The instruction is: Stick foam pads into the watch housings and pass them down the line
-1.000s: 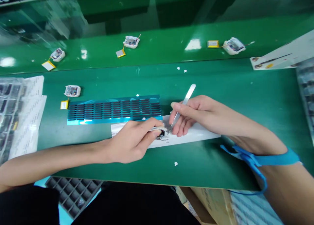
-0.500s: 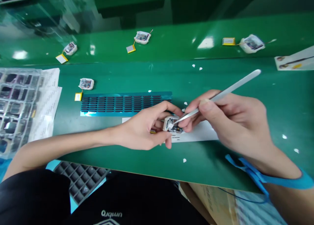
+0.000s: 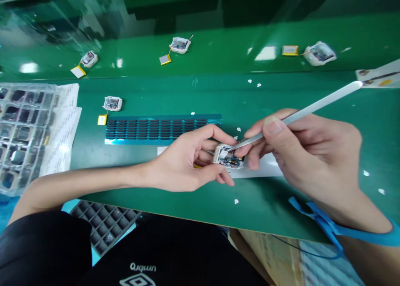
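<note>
My left hand (image 3: 190, 161) is closed around a small white watch case (image 3: 230, 161) with its circuit board showing. A bit of yellow, mostly hidden by the fingers, shows at the left hand. In a pinch, my right hand (image 3: 300, 152) holds metal tweezers (image 3: 318, 107), and their tip touches a small white piece inside the case at its upper left. The right fingertips lie close to the case's right side. Below the hands is a white paper sheet (image 3: 265, 169), partly covered.
A blue strip with rows of dark pieces (image 3: 148, 130) lies behind my left hand. Open cases with yellow-edged batteries sit farther back, one (image 3: 112, 103) near the strip. A clear tray (image 3: 18, 144) stands at left on papers. Small white stickers (image 3: 236, 201) dot the green table.
Both hands have shifted slightly right with the watch case. The case looks turned a little, and the tweezers lie at a lower slant, their tip still inside it.
</note>
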A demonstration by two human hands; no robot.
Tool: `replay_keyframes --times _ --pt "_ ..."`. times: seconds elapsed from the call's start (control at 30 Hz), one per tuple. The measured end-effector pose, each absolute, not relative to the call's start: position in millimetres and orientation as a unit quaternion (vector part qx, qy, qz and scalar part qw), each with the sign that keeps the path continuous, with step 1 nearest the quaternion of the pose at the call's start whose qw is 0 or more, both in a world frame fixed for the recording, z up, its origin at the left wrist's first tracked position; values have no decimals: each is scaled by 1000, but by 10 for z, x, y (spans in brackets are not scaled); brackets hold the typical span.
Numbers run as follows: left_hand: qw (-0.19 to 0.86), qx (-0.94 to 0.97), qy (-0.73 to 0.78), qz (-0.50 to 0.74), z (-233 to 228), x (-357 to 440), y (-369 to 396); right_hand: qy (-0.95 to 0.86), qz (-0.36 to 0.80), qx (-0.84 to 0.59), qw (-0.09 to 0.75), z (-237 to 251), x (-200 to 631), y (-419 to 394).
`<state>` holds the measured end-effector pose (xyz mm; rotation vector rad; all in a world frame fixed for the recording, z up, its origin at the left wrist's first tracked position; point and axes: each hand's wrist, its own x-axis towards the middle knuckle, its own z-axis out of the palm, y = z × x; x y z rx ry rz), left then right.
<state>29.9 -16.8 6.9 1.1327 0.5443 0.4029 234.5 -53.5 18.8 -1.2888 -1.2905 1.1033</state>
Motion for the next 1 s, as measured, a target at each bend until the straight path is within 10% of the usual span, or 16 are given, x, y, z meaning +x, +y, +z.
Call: replay_keyframes --times 1.0 --pt "797 511 270 176 73 287 -140 -562 452 -505 475 101 2355 -508"
